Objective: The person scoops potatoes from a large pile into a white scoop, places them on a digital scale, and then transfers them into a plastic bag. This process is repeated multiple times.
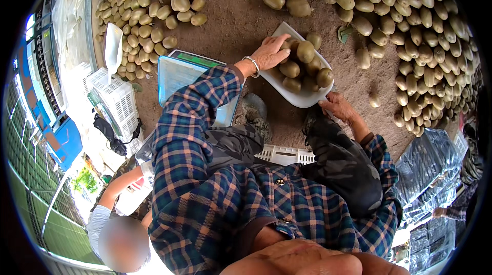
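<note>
A white plastic scoop (300,99) is tilted over the soil floor before me, loaded with several brown-green kiwifruit (290,69). My right hand (339,108) grips its near right end, where a handle is mostly hidden by the fingers. My left hand (268,54), with a silver bangle (252,66) at the wrist, reaches over the scoop's left side. Its thumb and forefinger lie around a kiwifruit (285,46) at the edge of the load. Just beyond the scoop's right rim lies another kiwifruit (314,39), close to the rim.
Kiwifruit heaps spread at far left (144,0) and right (426,56). Left of my knees is a blue-edged tray (180,79) by a green panel (194,59). White crates (115,94) and a second scoop (113,50) stand left. Another person (102,217) is behind left; wrapped stacks (430,165) stand right.
</note>
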Available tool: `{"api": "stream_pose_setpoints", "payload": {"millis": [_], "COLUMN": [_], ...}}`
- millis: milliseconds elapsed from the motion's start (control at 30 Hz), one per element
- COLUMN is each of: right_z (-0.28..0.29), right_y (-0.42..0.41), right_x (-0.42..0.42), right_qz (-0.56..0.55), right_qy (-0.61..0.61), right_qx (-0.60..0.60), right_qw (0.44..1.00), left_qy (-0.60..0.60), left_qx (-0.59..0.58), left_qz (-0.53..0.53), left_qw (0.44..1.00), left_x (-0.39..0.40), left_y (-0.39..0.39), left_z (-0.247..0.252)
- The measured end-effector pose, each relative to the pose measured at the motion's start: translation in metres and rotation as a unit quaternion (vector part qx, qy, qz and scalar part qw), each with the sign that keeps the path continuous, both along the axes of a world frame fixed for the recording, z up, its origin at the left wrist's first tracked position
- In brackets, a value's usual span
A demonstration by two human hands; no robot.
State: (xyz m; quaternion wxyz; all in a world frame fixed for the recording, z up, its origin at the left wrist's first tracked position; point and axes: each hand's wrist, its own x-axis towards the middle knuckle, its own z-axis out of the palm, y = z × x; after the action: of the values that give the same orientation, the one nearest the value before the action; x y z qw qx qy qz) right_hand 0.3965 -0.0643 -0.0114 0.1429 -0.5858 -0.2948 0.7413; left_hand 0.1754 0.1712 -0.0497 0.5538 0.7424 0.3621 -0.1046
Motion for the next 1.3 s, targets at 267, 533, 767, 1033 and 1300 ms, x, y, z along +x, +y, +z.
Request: {"api": "stream_pose_setpoints", "payload": {"millis": [267,533,767,1033,1300], "right_z": [0.011,0.009,0.013,-0.003,0.018], "right_y": [-0.002,0.0,0.006,-0.008,0.018], "right_x": [0.0,0.0,-0.002,-0.004,0.002], "right_qz": [-0.052,-0.049,-0.075,-0.095,-0.199], "right_qy": [0.034,0.036,0.058,0.062,0.112], "right_qx": [-0.018,-0.01,-0.062,-0.065,-0.135], "right_qw": [0.998,0.998,0.994,0.991,0.964], "left_qy": [0.051,0.107,0.14,0.131,0.048], "left_qx": [0.362,0.319,0.322,0.284,-0.086], "left_qz": [0.003,-0.074,-0.075,-0.037,0.111], "left_qw": [0.931,0.939,0.933,0.949,0.989], "left_x": [0.045,0.1,0.062,0.07,-0.049], "left_y": [0.072,0.114,0.12,0.121,0.122], "left_z": [0.023,-0.015,-0.014,-0.018,-0.004]}}
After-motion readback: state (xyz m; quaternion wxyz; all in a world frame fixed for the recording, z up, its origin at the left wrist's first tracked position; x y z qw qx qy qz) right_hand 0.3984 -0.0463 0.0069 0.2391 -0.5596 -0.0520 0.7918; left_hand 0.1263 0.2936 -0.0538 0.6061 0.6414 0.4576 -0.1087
